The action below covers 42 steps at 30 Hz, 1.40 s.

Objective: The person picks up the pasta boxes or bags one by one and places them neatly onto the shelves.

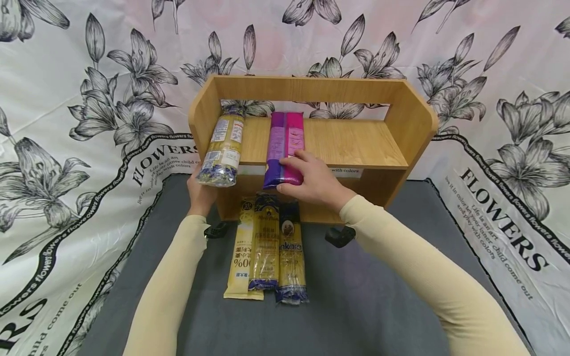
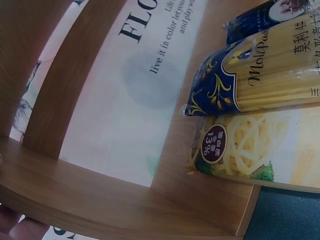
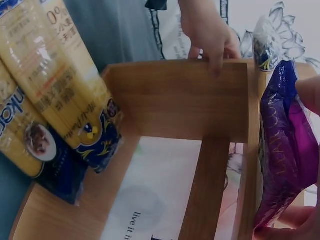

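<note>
My right hand (image 1: pixel 311 180) holds a purple and pink packet (image 1: pixel 285 143) that lies on the upper board of a wooden shelf (image 1: pixel 352 141). In the right wrist view, fingers show at both ends of the purple packet (image 3: pixel 285 150); its contents cannot be told. My left hand (image 1: pixel 202 193) grips the shelf's left side panel, partly hidden in the head view by a spaghetti packet (image 1: pixel 224 143) on the upper board. From the right wrist view, the left hand (image 3: pixel 212 37) bends over the panel's edge.
Three pasta packets lean together at the lower opening: a pale yellow one (image 1: pixel 238 262), a middle one (image 1: pixel 265 242) and a dark blue-topped one (image 1: pixel 291 257). Grey cloth (image 1: pixel 356 296) covers the table. Behind hangs a flower-print cloth (image 1: pixel 133 89).
</note>
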{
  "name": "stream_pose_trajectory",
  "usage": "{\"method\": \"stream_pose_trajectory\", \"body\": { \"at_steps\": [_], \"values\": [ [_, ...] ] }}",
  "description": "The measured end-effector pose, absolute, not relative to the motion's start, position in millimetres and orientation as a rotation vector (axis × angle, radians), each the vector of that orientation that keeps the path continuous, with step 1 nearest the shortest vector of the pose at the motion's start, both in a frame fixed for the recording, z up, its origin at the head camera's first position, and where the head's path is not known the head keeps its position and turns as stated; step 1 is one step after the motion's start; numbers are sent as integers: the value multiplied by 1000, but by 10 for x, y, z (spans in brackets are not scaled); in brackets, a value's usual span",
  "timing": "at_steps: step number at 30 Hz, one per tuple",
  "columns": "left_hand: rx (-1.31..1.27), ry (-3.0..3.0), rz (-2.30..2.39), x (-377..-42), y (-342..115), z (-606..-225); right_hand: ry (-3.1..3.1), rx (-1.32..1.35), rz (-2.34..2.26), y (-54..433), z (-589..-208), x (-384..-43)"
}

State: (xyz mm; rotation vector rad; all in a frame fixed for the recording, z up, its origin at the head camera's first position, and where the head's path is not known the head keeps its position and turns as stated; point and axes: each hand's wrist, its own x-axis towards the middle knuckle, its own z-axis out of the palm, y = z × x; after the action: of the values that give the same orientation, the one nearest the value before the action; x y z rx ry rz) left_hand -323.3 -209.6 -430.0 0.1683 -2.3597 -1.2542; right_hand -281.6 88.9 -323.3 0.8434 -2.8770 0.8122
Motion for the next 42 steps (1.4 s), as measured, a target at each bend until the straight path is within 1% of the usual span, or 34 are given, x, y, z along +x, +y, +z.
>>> {"method": "stream_pose_trajectory", "body": {
  "at_steps": [14,26,30,42],
  "values": [
    [187,-2345,-1311,-3235,-2115,-4309,-2893,836,794,576,-3256,-2873],
    [202,-2321,-1387,-3267,-2107,-4329,-2906,884,760,275,-3284,-2889],
    [217,-2277,-1496,-3265,-2096,-4320,-2907,880,739,250,-3284,-2883],
    [194,-2251,-1471,-3233,-2091,-4324,-2879,923,731,344,-3304,-2837]
  ]
}}
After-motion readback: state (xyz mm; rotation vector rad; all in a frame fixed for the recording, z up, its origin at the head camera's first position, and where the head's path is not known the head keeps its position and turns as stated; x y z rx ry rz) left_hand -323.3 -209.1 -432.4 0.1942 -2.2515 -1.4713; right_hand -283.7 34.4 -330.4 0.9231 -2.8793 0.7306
